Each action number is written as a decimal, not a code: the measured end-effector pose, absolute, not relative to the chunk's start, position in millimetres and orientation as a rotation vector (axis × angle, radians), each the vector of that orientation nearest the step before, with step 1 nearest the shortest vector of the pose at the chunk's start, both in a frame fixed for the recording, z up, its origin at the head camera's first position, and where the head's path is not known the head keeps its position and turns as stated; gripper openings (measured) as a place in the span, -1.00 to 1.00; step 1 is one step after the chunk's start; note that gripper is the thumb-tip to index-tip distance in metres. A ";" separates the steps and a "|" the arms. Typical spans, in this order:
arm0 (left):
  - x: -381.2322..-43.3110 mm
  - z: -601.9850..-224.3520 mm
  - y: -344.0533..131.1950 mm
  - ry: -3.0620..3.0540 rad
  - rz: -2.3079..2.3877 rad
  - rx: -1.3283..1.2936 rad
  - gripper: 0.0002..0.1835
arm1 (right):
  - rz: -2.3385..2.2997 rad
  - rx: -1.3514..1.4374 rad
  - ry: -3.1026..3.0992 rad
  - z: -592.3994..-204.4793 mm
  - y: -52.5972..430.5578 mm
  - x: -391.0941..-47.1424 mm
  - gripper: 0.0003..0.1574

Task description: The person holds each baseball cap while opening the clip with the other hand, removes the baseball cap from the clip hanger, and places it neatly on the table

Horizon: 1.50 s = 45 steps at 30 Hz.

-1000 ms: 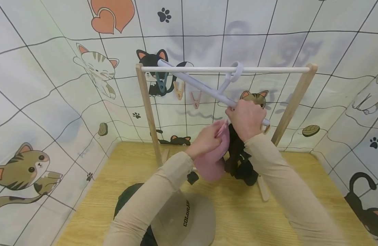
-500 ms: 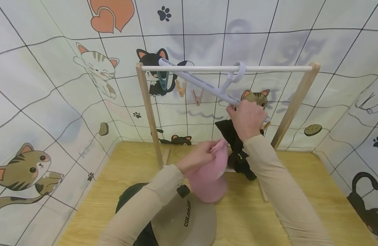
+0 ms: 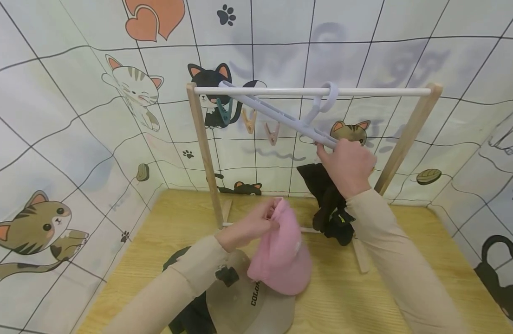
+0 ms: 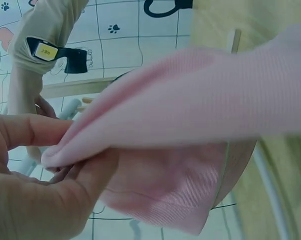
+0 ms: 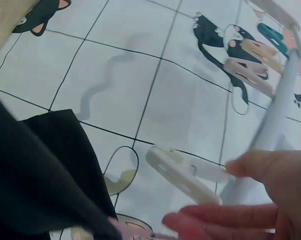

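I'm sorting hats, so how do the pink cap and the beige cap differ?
The pink cap hangs brim-down from the left grip, while the beige cap lies lower, unheld. The pink cap bears a small pale mark; the beige cap shows larger dark lettering, partly hidden. The pink cap's crown looks gathered; the beige cap's, rounded. Both have a brim.

The pink, finely ribbed cap (image 3: 286,257) hangs brim down at near centre, its upper edge pinched. Beyond it, the pale lavender hanger (image 3: 295,124) slants downward to the right, a whitish clip (image 5: 181,177) squeezed near its lower part.
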<state>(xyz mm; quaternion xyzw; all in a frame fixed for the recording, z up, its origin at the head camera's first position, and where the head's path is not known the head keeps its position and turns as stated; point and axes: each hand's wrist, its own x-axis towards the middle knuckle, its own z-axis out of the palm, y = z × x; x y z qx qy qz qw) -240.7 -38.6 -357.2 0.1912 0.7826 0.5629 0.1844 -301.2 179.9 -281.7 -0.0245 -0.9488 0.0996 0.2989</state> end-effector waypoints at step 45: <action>-178.7 -421.3 -126.4 2.129 1.455 0.319 -0.61 | 0.358 0.894 -2.649 -256.4 326.9 -276.1 -0.37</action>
